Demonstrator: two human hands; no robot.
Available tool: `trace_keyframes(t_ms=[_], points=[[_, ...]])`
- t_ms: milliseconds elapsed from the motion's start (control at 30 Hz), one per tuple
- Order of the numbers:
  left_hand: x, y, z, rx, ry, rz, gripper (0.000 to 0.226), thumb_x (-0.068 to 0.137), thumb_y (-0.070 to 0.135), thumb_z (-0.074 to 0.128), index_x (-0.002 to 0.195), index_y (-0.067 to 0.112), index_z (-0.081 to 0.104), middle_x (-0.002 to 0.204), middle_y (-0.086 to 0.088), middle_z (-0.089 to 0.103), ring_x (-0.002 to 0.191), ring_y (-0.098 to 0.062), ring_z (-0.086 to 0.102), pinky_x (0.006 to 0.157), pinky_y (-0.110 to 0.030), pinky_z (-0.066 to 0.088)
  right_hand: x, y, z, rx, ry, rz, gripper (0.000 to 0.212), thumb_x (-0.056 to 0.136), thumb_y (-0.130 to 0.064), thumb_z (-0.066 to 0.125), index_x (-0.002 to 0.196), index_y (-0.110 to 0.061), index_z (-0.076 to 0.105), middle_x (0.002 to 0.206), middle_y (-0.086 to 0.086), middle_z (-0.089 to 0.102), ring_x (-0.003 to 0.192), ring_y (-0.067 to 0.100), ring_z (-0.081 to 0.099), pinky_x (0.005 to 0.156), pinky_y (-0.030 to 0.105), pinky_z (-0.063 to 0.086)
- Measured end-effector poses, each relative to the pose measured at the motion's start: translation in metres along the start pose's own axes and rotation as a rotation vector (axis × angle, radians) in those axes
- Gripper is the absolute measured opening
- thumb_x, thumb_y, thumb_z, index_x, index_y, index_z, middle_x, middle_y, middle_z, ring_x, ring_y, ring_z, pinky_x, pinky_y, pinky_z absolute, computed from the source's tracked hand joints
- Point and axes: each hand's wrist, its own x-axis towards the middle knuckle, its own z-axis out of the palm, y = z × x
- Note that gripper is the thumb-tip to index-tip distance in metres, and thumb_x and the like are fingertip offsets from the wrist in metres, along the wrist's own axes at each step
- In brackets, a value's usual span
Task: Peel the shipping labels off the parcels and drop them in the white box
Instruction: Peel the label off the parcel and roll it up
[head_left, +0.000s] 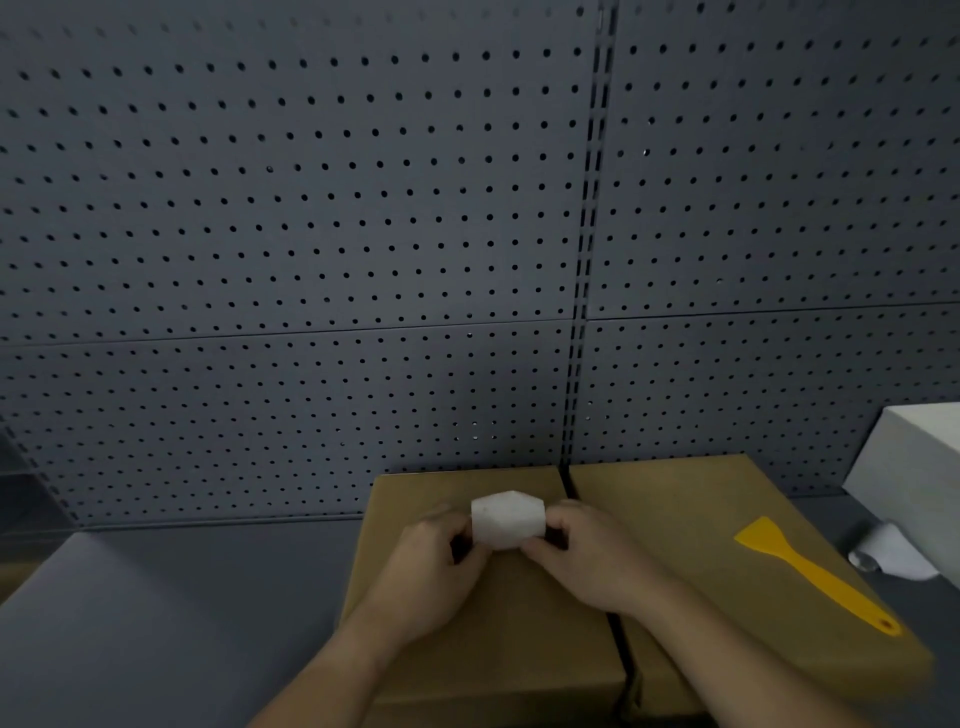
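Two brown cardboard parcels stand side by side on the grey table, the left parcel (488, 613) and the right parcel (675, 519). Above the left parcel I hold a folded white shipping label (508, 519) between both hands. My left hand (431, 566) pinches its left edge and my right hand (592, 556) pinches its right edge. The white box (914, 467) stands at the far right, partly cut off by the frame edge.
A yellow plastic scraper (810, 571) lies on the right parcel. Crumpled white paper (893, 551) lies on the table below the white box. A grey pegboard wall (311, 234) fills the background. Bare grey table surface (130, 623) spreads to the left.
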Motion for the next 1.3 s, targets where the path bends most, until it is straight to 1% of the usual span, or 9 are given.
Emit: trace_keyframes(t_ms=[233, 300, 433, 667, 767, 900, 1033, 1133, 1300], points=[[0.000, 0.002, -0.002, -0.053, 0.010, 0.010, 0.007, 0.096, 0.031, 0.064, 0.098, 0.028, 0.069, 0.096, 0.018, 0.062, 0.088, 0.008, 0.057, 0.072, -0.005, 0.044, 0.004, 0.004, -0.001, -0.031, 0.007, -0.015, 0.013, 0.093, -0.042, 0.063, 0.100, -0.035, 0.072, 0.095, -0.017, 0.059, 0.083, 0.000, 0.059, 0.077, 0.023, 0.054], [0.000, 0.003, -0.003, -0.089, 0.005, 0.011, 0.004, 0.093, 0.030, 0.066, 0.094, 0.034, 0.067, 0.095, 0.018, 0.062, 0.088, 0.008, 0.059, 0.072, -0.007, 0.046, 0.006, 0.003, 0.000, -0.050, 0.024, -0.020, 0.017, 0.096, -0.044, 0.060, 0.102, -0.035, 0.072, 0.095, -0.018, 0.060, 0.083, -0.001, 0.059, 0.076, 0.021, 0.053], [0.003, -0.007, 0.000, -0.016, 0.013, -0.050, 0.010, 0.086, 0.033, 0.069, 0.088, 0.023, 0.068, 0.094, 0.010, 0.062, 0.084, -0.003, 0.060, 0.074, -0.021, 0.054, 0.008, 0.004, 0.000, -0.044, 0.019, -0.015, 0.022, 0.096, -0.047, 0.057, 0.108, -0.036, 0.071, 0.101, -0.016, 0.063, 0.090, 0.000, 0.060, 0.083, 0.026, 0.054], [0.005, -0.010, 0.005, 0.028, 0.037, -0.024, 0.020, 0.096, 0.031, 0.061, 0.080, 0.021, 0.065, 0.085, 0.008, 0.057, 0.076, -0.008, 0.054, 0.064, -0.017, 0.043, 0.007, 0.006, -0.003, -0.007, -0.008, 0.000, 0.015, 0.088, -0.040, 0.069, 0.103, -0.038, 0.071, 0.097, -0.016, 0.060, 0.085, 0.001, 0.060, 0.073, 0.019, 0.052], [0.005, -0.012, 0.005, 0.015, 0.020, -0.038, 0.019, 0.097, 0.032, 0.061, 0.082, 0.020, 0.066, 0.086, 0.007, 0.058, 0.076, -0.010, 0.054, 0.064, -0.018, 0.044, 0.011, 0.007, -0.003, -0.089, 0.019, -0.019, 0.011, 0.093, -0.041, 0.064, 0.094, -0.033, 0.071, 0.090, -0.014, 0.059, 0.079, 0.002, 0.059, 0.072, 0.024, 0.053], [0.006, -0.010, 0.003, -0.010, 0.019, -0.044, 0.014, 0.095, 0.030, 0.063, 0.084, 0.022, 0.066, 0.089, 0.006, 0.059, 0.078, -0.008, 0.056, 0.065, -0.017, 0.043, 0.011, 0.004, 0.000, -0.107, 0.039, -0.045, 0.008, 0.097, -0.042, 0.059, 0.095, -0.040, 0.066, 0.089, -0.017, 0.057, 0.078, -0.002, 0.056, 0.063, 0.016, 0.044], [0.006, -0.009, 0.003, 0.023, 0.044, -0.057, 0.010, 0.091, 0.030, 0.067, 0.083, 0.024, 0.064, 0.090, 0.009, 0.058, 0.079, -0.006, 0.056, 0.066, -0.017, 0.046, 0.011, 0.004, 0.000, -0.082, 0.039, -0.027, 0.018, 0.098, -0.045, 0.057, 0.105, -0.034, 0.069, 0.093, -0.017, 0.059, 0.082, 0.000, 0.058, 0.069, 0.019, 0.050], [0.007, -0.008, 0.004, 0.051, 0.062, -0.049, 0.018, 0.095, 0.030, 0.063, 0.079, 0.023, 0.062, 0.086, 0.008, 0.056, 0.073, -0.007, 0.053, 0.062, -0.015, 0.041, 0.011, 0.007, 0.000, -0.081, 0.045, -0.014, 0.017, 0.096, -0.044, 0.059, 0.099, -0.031, 0.070, 0.092, -0.015, 0.060, 0.082, 0.004, 0.060, 0.075, 0.028, 0.056], [0.007, -0.009, 0.005, 0.066, 0.058, -0.054, 0.020, 0.097, 0.030, 0.060, 0.078, 0.024, 0.060, 0.085, 0.008, 0.055, 0.070, -0.006, 0.050, 0.059, -0.016, 0.037, 0.012, 0.008, -0.002, -0.085, 0.038, -0.024, 0.014, 0.089, -0.041, 0.068, 0.098, -0.031, 0.071, 0.092, -0.013, 0.059, 0.078, 0.003, 0.058, 0.066, 0.020, 0.048]])
